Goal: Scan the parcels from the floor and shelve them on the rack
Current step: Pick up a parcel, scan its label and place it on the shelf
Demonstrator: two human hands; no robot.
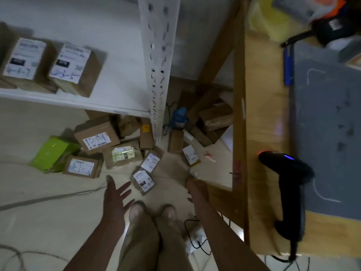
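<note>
Several brown cardboard parcels with white labels lie in a heap on the floor point(48, 212), among them a small one point(143, 180) just beyond my hands and a larger one point(96, 134) further back. My left hand point(117, 196) hangs over the floor with fingers spread and holds nothing. My right hand point(196, 189) reaches down beside the table leg, empty as far as the blur shows. Two labelled parcels point(75, 70) stand on the white rack shelf point(117, 55) at upper left. A black handheld scanner point(289, 192) lies on the wooden table.
The rack's white perforated post point(159, 65) rises through the middle. A wooden table point(261, 114) with a grey mat point(328, 124) fills the right side. A green bag point(52, 153) lies left of the heap. Cables and a white power strip point(195, 239) lie by my feet.
</note>
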